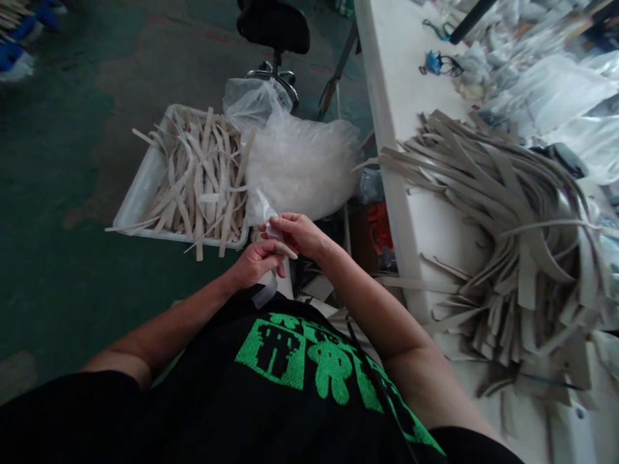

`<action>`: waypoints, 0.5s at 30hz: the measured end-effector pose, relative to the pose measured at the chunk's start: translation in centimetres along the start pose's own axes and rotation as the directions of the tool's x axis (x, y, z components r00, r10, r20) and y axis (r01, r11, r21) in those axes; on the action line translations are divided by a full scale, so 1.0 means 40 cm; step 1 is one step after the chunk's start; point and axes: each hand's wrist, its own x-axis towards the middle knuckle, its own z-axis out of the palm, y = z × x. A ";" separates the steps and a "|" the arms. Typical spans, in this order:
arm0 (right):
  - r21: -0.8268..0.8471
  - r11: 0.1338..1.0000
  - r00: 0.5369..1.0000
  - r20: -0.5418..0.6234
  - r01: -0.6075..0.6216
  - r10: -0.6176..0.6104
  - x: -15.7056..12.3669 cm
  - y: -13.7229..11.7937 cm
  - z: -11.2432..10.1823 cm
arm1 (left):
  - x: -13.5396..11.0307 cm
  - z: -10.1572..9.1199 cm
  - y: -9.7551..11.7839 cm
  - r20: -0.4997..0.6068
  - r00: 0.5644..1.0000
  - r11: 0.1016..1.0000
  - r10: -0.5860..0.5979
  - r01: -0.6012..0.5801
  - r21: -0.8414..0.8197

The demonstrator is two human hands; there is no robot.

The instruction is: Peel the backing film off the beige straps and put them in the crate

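Note:
My left hand (256,263) and my right hand (296,232) meet in front of my chest, both closed on a pale strip (273,258) that runs between them. Its lower end hangs below my left hand and a thin clear film end sticks up above my right fingers. Just beyond my hands stands a white tray (140,193) on the floor, filled with several beige strips (198,180). A clear plastic bag (300,161) lies against the tray's right side.
A white table (387,84) runs along the right, bearing a big heap of grey-beige strips (512,219) and white plastic bags further back. A black swivel chair (273,29) stands behind the tray. The floor is dark green. Blue items lie at the top left.

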 end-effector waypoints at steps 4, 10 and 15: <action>-0.025 0.997 0.958 -0.276 0.071 -0.076 -0.046 -0.036 -0.059 | -0.004 0.031 -0.024 -0.142 0.990 0.994 -0.002 -0.014 -0.112; -0.122 0.977 0.862 -0.461 0.172 -0.209 -0.129 -0.114 -0.126 | -0.034 0.068 -0.039 -0.069 0.983 0.980 -0.170 0.161 -0.116; -0.221 0.946 0.832 -0.456 0.238 -0.316 -0.143 -0.151 -0.163 | -0.051 0.101 -0.026 0.076 0.901 0.904 -0.427 0.426 0.024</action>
